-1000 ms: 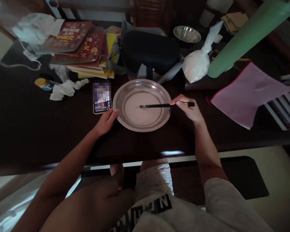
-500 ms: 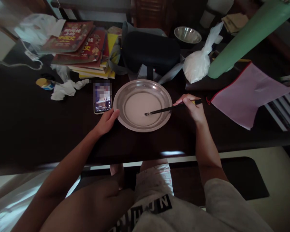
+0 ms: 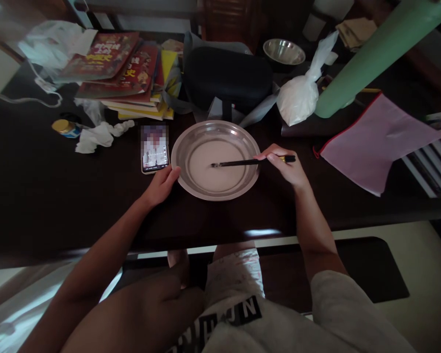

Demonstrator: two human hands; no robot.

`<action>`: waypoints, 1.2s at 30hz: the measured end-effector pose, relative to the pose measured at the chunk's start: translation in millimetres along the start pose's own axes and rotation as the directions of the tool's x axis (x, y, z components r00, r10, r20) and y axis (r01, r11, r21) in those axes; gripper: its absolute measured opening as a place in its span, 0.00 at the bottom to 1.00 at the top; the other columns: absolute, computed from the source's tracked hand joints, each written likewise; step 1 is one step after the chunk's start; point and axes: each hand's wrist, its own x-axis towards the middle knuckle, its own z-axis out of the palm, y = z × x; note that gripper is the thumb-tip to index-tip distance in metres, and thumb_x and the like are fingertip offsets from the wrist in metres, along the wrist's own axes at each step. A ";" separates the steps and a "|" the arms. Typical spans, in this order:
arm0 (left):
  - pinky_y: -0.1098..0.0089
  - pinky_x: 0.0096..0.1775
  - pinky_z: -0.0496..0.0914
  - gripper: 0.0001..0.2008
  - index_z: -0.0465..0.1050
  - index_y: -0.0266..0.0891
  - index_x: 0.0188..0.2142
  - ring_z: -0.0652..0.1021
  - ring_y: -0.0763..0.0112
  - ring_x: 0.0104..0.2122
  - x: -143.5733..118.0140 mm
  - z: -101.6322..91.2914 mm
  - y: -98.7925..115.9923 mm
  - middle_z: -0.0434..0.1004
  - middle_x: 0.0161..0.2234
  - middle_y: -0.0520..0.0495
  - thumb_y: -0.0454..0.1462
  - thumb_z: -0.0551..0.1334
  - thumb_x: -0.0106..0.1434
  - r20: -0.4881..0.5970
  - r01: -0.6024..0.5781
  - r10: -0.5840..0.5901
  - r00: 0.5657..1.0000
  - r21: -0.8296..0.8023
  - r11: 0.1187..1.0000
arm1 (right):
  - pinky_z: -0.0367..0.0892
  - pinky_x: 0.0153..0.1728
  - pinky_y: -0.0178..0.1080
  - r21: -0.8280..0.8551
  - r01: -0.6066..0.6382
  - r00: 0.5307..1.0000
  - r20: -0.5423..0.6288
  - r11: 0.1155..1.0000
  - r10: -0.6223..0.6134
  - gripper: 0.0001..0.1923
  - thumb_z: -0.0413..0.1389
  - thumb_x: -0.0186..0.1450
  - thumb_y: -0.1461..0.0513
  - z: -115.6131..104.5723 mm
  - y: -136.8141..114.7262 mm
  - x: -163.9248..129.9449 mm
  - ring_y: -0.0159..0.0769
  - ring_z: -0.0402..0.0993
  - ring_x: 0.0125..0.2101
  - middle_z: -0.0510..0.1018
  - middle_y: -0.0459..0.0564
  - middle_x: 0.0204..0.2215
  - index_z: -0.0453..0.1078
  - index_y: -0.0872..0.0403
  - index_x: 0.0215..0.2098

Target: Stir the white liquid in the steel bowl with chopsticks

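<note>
The dark counter (image 3: 40, 196) fills most of the view, cluttered along its far edge. A green roll (image 3: 375, 54) slants across at 1 o'clock, above a pink pouch (image 3: 375, 142) at 3 o'clock. A stack of books (image 3: 125, 73) sits at 11 o'clock, beside a black case (image 3: 228, 78) at 12 o'clock, with a tied white bag (image 3: 301, 95) just to its right.

At the middle lies the metal plate (image 3: 191, 147), shallow and holding a pale, thin liquid. The left hand (image 3: 161, 186) rests curled against the rim at about 8 o'clock, fingers touching the edge, seemingly to keep the plate from sliding. The right hand (image 3: 288, 169), at the plate's 3 o'clock, is closed around a pair of dark chopsticks (image 3: 238, 162), held nearly level so the tips reach the middle of the liquid.

A phone (image 3: 155, 149) lies face up just beside the plate at 9 o'clock, screen lit, within easy sight. A crumpled tissue (image 3: 99, 135) and a small capped jar (image 3: 64, 127) lie further left.
</note>
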 end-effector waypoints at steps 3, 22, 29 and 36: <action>0.61 0.39 0.74 0.36 0.71 0.39 0.33 0.75 0.60 0.33 0.0 0.0 1.8 0.78 0.32 0.44 0.68 0.46 0.63 -0.001 -0.012 0.012 1.000 -0.004 1.000 | 0.74 0.45 0.44 0.018 -0.014 0.992 -0.126 1.000 0.017 0.15 0.58 0.67 0.48 -1.6 1.3 0.1 0.37 0.82 0.36 0.84 0.45 0.31 0.81 0.45 0.33; 0.63 0.38 0.73 0.32 0.70 0.41 0.31 0.74 0.60 0.33 0.0 0.2 2.6 0.76 0.30 0.45 0.65 0.47 0.64 0.005 0.010 -0.010 1.000 -0.002 1.000 | 0.73 0.48 0.45 -0.008 0.002 0.999 -0.045 1.000 -0.002 0.14 0.58 0.67 0.49 -1.2 0.8 0.1 0.38 0.81 0.40 0.85 0.46 0.34 0.82 0.45 0.35; 0.61 0.41 0.75 0.37 0.72 0.39 0.33 0.76 0.59 0.34 -0.5 -0.1 3.6 0.78 0.33 0.43 0.69 0.45 0.62 0.002 0.027 -0.027 1.000 0.012 1.000 | 0.73 0.47 0.45 0.033 -0.008 0.999 0.032 0.999 0.007 0.13 0.58 0.67 0.49 -1.2 2.9 -0.2 0.38 0.81 0.40 0.86 0.46 0.35 0.82 0.45 0.35; 0.61 0.41 0.75 0.37 0.72 0.40 0.33 0.77 0.58 0.36 -0.1 0.8 2.6 0.79 0.33 0.42 0.69 0.45 0.62 0.010 0.018 -0.018 1.000 -0.001 1.000 | 0.73 0.44 0.44 0.047 -0.012 0.997 -0.079 0.999 0.016 0.15 0.57 0.69 0.50 -3.3 2.8 -0.2 0.37 0.82 0.36 0.85 0.46 0.31 0.82 0.46 0.33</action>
